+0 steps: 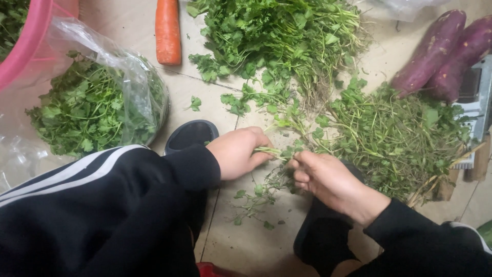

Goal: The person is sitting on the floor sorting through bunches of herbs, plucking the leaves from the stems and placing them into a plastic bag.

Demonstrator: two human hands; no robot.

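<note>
Left hand (238, 151) and right hand (328, 182), fingers pinched together on one green, leafy coriander sprig (279, 154), work over bare floor tiles (246, 241), hemmed by herb piles (394, 138), a bagged bunch (97, 110) and shoes (190, 134).

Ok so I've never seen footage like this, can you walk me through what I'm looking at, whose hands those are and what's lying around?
There is no machine here. One camera worn on a person's head looks down at their own two hands over a tiled floor. The left hand and right hand together hold a thin sprig of coriander between them. Around them lie a pile of leafy coriander, a heap of stems, a clear bag of picked leaves, a carrot, two purple sweet potatoes and a pink basin.
</note>
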